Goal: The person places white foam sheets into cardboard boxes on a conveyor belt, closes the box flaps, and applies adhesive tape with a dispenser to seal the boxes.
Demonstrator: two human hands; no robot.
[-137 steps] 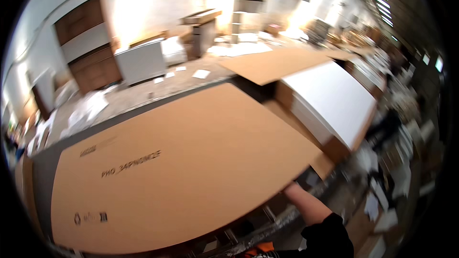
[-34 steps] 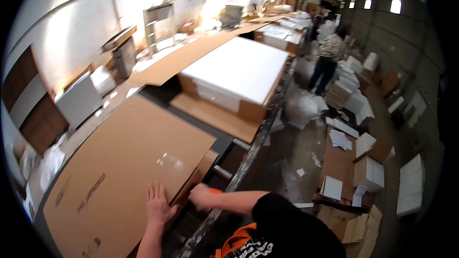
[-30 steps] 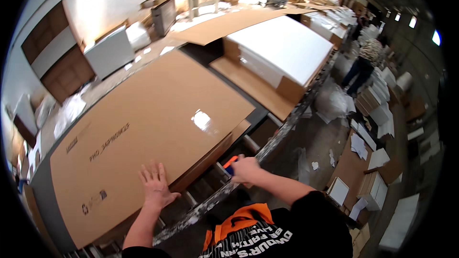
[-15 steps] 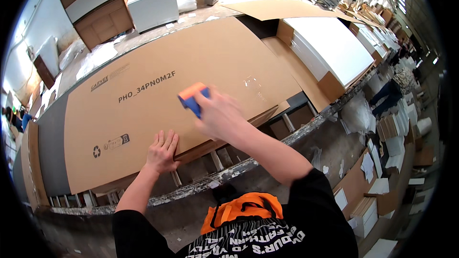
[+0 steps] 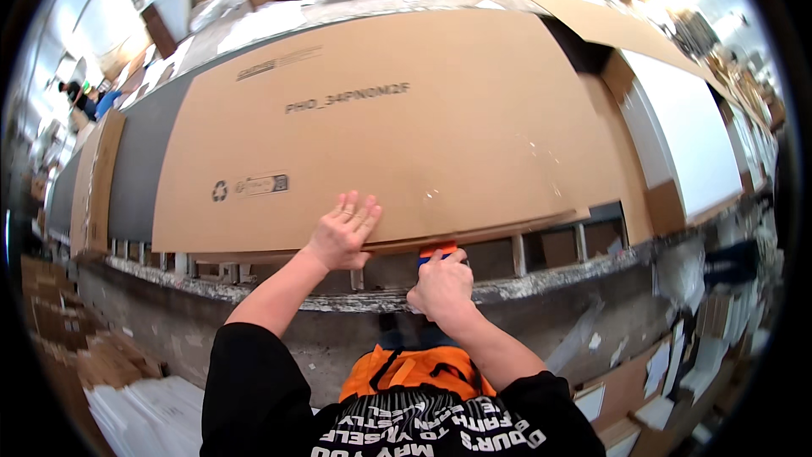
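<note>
Lg brown carton [image 5: 381,148] flat on dark conveyor [image 5: 139,186]. L hand [image 5: 345,233] spread palm-down on top nr front edge, gripping nothing. R hand [image 5: 444,283] wrapped round orange-blue handheld tool [image 5: 438,249] at that edge; contact unclear. My rec: press top evenly, tool square to edge, L hand clear of its path.

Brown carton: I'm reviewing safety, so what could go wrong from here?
The left hand lies at the near edge of the carton, close to the orange-and-blue tool in the right hand, so they might collide. Gaps show between the rollers; a dropped tool could fall in.
</note>
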